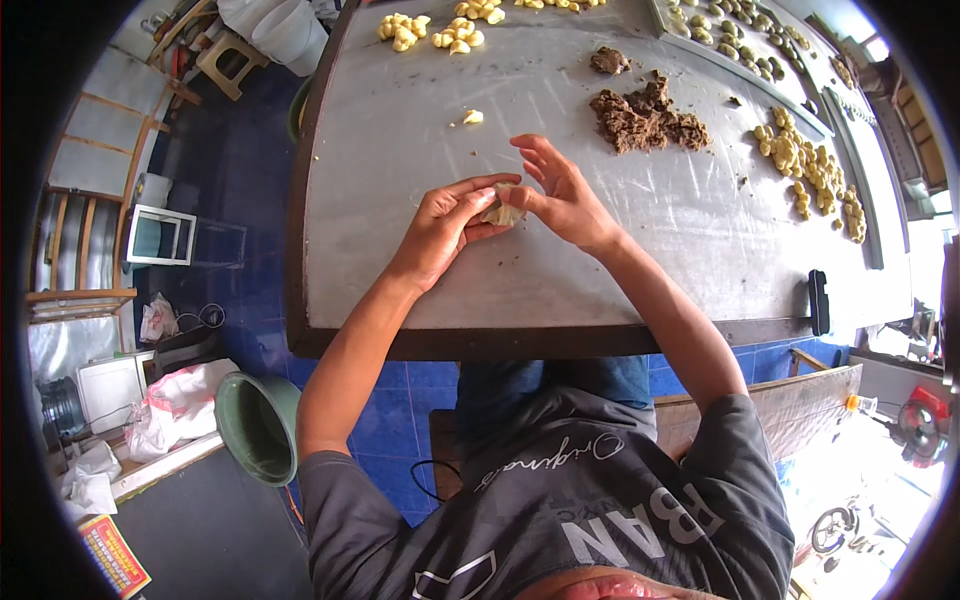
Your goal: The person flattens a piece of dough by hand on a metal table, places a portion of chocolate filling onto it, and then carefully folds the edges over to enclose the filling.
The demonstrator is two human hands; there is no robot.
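Observation:
Above the near part of the metal table, my left hand (pixel 438 232) holds a small, flattened piece of pale dough (pixel 505 212) between thumb and fingers. My right hand (pixel 572 205) meets it from the other side. Its thumb touches the dough while the other fingers are raised and spread apart. The underside of the dough is hidden by my hands. A little yellow dough lump (pixel 473 117) lies just beyond them. Farther right sits a crumbly brown mass of filling (pixel 650 118), with a smaller brown clump (pixel 609 61) behind it.
Clusters of yellow dough balls (pixel 458 37) lie at the table's far edge. Several tan pieces (pixel 815 165) are heaped at right, near a tray (pixel 700 45) of rounded pieces. A black object (pixel 819 302) rests at the near right edge. A green tub (pixel 258 428) stands at left.

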